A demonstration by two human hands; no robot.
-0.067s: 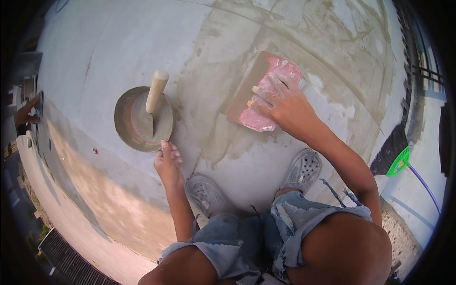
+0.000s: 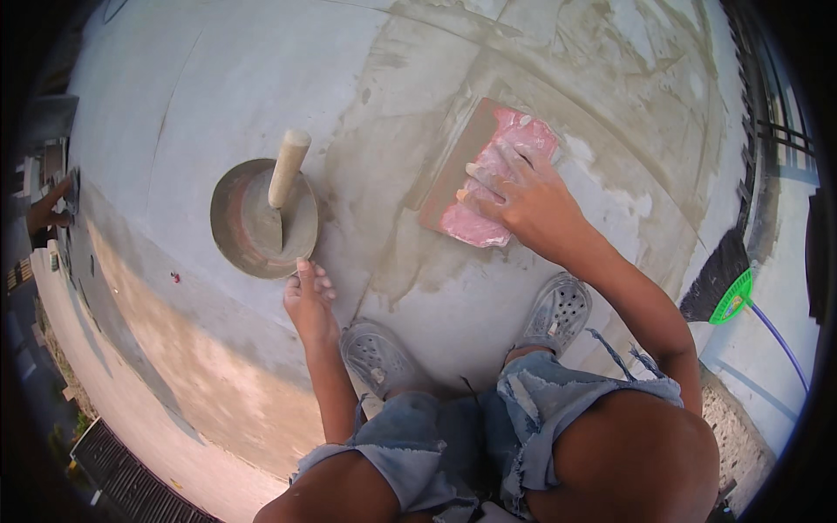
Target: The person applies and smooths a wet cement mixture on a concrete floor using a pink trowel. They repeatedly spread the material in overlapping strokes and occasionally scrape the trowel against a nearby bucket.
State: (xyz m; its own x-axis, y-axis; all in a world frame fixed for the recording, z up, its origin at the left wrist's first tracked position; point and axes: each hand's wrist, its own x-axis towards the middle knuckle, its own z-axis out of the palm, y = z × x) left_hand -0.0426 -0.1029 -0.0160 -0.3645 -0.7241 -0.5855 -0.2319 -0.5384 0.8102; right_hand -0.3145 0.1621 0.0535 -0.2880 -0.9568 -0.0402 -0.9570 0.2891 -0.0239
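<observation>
A: Float point(image 2: 475, 174), pink pad on a brown board, lies flat on the wet grey slab point(image 2: 261, 78), ahead of the person's right knee.
B: Grip?
A: Right hand point(image 2: 514, 196) presses on top, fingers spread over the pink pad, not curled around it.
B: Left hand point(image 2: 307, 296)?
A: Open, fingertips resting on the slab, touching the rim of the pan point(image 2: 235, 222); it holds nothing.
B: In the pan?
A: 1 trowel point(image 2: 283, 187), wooden handle pointing away. 2 grey shoes point(image 2: 375, 353) stand below; a broom point(image 2: 719, 279) lies far right.
</observation>
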